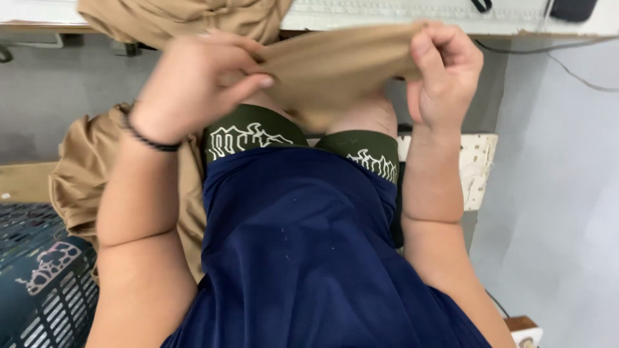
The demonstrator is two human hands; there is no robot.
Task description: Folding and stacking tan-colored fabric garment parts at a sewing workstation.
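Two hands hold one piece of tan fabric [335, 67] stretched between them, above the knees and just below the table edge [387, 26]. The left hand [193, 87] is closed at about 9 o'clock of the piece, thumb pressed over the cloth against the fingers. The right hand [445, 71] pinches the edge at 3 o'clock, fingers curled shut. To do this step well, I judge the pull should be even on both sides, so the fabric lies flat (no twist in the middle). More tan cloth [84, 174] hangs at 8 o'clock, beside the left forearm.
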